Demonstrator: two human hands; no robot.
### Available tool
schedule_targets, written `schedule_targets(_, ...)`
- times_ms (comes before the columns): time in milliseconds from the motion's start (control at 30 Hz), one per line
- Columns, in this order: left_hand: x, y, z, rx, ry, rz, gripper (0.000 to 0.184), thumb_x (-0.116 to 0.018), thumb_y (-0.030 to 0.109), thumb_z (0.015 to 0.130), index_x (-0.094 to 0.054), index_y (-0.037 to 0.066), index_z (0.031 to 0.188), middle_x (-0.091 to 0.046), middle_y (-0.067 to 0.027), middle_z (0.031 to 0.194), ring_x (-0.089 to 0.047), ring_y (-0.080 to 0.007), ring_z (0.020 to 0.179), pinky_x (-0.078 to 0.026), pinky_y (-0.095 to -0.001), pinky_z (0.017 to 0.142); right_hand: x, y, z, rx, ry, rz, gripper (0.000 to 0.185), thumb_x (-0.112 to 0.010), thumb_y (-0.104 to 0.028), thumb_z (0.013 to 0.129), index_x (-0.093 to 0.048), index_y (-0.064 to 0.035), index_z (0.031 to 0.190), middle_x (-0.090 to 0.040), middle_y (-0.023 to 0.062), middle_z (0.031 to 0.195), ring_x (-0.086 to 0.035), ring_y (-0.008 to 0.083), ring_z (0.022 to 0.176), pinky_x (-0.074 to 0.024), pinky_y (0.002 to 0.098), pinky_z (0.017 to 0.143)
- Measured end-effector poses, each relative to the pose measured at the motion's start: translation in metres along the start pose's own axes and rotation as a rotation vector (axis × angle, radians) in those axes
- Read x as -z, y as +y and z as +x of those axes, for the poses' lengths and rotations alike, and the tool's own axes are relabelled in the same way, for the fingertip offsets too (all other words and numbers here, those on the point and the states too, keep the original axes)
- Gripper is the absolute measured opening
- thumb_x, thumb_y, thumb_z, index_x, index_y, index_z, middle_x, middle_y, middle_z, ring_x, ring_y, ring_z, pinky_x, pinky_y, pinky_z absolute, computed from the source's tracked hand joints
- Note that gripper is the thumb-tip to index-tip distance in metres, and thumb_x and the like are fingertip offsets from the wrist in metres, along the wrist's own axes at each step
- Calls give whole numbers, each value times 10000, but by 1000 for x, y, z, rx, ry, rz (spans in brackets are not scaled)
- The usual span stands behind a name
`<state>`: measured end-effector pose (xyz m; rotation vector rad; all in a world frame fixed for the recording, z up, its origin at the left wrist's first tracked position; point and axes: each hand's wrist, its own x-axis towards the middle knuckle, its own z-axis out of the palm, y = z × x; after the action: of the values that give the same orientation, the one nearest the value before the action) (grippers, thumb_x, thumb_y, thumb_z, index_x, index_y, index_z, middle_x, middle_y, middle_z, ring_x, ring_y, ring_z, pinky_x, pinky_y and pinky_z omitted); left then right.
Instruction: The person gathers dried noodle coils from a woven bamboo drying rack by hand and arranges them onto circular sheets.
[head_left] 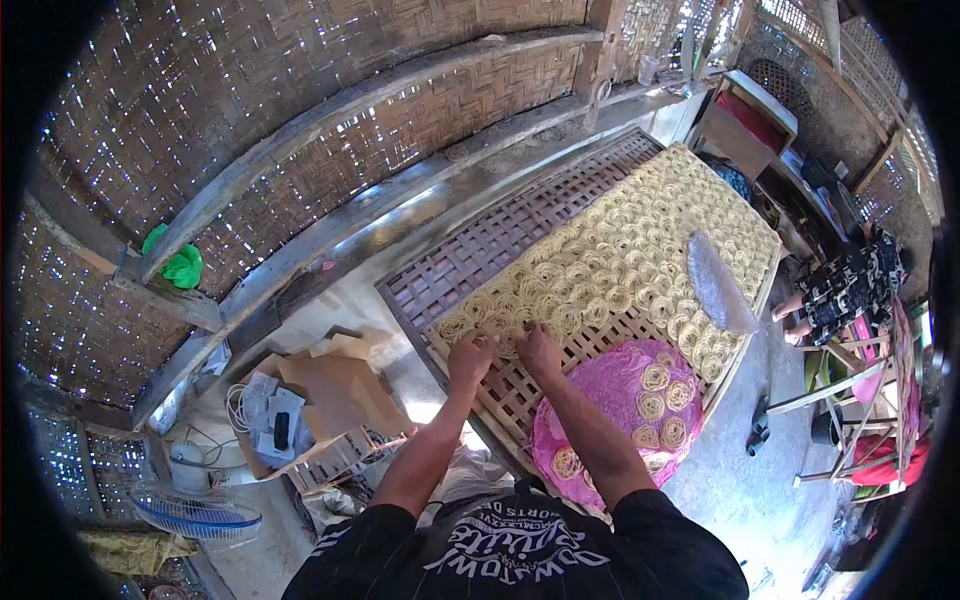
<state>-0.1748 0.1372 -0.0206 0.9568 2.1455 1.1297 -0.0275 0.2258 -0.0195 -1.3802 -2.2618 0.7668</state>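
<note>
Many pale yellow noodle-like coils (600,250) lie in rows on a large woven slatted rack (440,270). At the near left end of the rows, my left hand (474,352) touches the coils, its fingers bent together around something small. My right hand (540,350) is just to the right, fingers curled down at the edge of another coil. Between the hands lies part of a coil. A round pink sheet (602,392) rests on the rack near my right forearm, with several coils on it. A clear plastic bag (718,285) lies over coils at the right.
An open cardboard box (340,395) stands at the left, near a blue fan (195,515). Woven walls with wooden beams (400,90) rise behind. At the right, a person in dark patterned clothes (855,285) is beside a wooden frame (850,390). Sandals (758,432) lie on the floor.
</note>
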Motion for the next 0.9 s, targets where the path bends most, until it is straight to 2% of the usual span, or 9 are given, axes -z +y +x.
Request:
schedule_targets(100, 14, -10, -7, -66, -71, -470, 462, -611, 426, 910, -654, 30, 1144, -704, -107, 917, -669, -187, 869, -526, -324, 734, 13, -15, -10, -26, 145, 114, 417, -644, -304, 858, -578, 0, 1136, -617, 221, 1116, -650, 384, 933, -524, 461, 776)
schedule_targets(200, 39, 5, -24, -24, -167, -770, 535, -520, 467, 960, -602, 6, 1220, -691, -113, 965, -659, -182, 892, -522, -322, 774, 3, -14, -21, -113, -85, 372, 470, -643, -382, 881, -590, -8, 1160, -651, 201, 1071, -662, 314, 894, -518, 419, 771)
schedule_targets(233, 44, 14, -33, -22, -191, -828, 543, -496, 473, 972, -585, 12, 1245, -685, -115, 996, -652, -180, 884, -519, -317, 775, 11, -28, -28, -251, -310, 582, 492, -635, -453, 897, -628, -27, 1144, -681, 141, 1009, -654, 246, 842, -510, 374, 752)
schedule_targets(333, 49, 41, -54, -79, -247, -998, 519, -436, 455, 1007, -544, 48, 1311, -665, -109, 1100, -621, -151, 831, -508, -281, 738, 31, -65, -52, -547, -634, 1150, 459, -619, -453, 918, -648, -26, 1084, -675, 68, 909, -645, 197, 844, -505, 341, 745)
schedule_targets(433, 53, 39, -56, -360, -172, -569, 480, -476, 389, 997, -521, 52, 1336, -640, -120, 1150, -634, -168, 869, -520, -277, 749, 15, -51, -60, -383, -622, 1106, 321, -653, -321, 930, -636, -11, 1014, -654, 50, 877, -632, 142, 807, -512, 288, 693)
schedule_targets(533, 63, 45, -70, -360, -173, -408, 431, -532, 271, 967, -516, 56, 1341, -651, -120, 1127, -650, -188, 933, -537, -300, 793, 17, -49, -68, -336, -491, 1143, 235, -703, -199, 895, -626, 3, 987, -635, 33, 841, -624, 123, 741, -533, 269, 643)
schedule_targets(633, 57, 17, -70, -190, -212, -333, 460, -594, 248, 935, -529, 7, 1322, -657, -108, 1107, -632, -192, 995, -531, -315, 815, 25, -52, -73, -332, -414, 1135, 210, -730, -136, 866, -619, 8, 970, -627, 25, 825, -616, 116, 685, -548, 263, 587)
schedule_targets(733, 45, -9, -68, 1, -247, -469, 417, -657, 39, 849, -562, -23, 1251, -662, -106, 1068, -641, -166, 936, -538, -295, 795, 17, -37, -77, -340, -411, 1100, 218, -727, -130, 866, -607, 9, 985, -631, 36, 837, -618, 123, 680, -551, 270, 558)
schedule_targets(900, 34, -22, -73, 37, -89, -686, 390, -666, -71, 781, -602, -23, 1162, -666, -81, 1012, -643, -135, 864, -536, -266, 762, -8, -16, -80, -352, -406, 1089, 288, -715, -144, 875, -582, 15, 1074, -641, 66, 885, -626, 145, 685, -547, 287, 532)
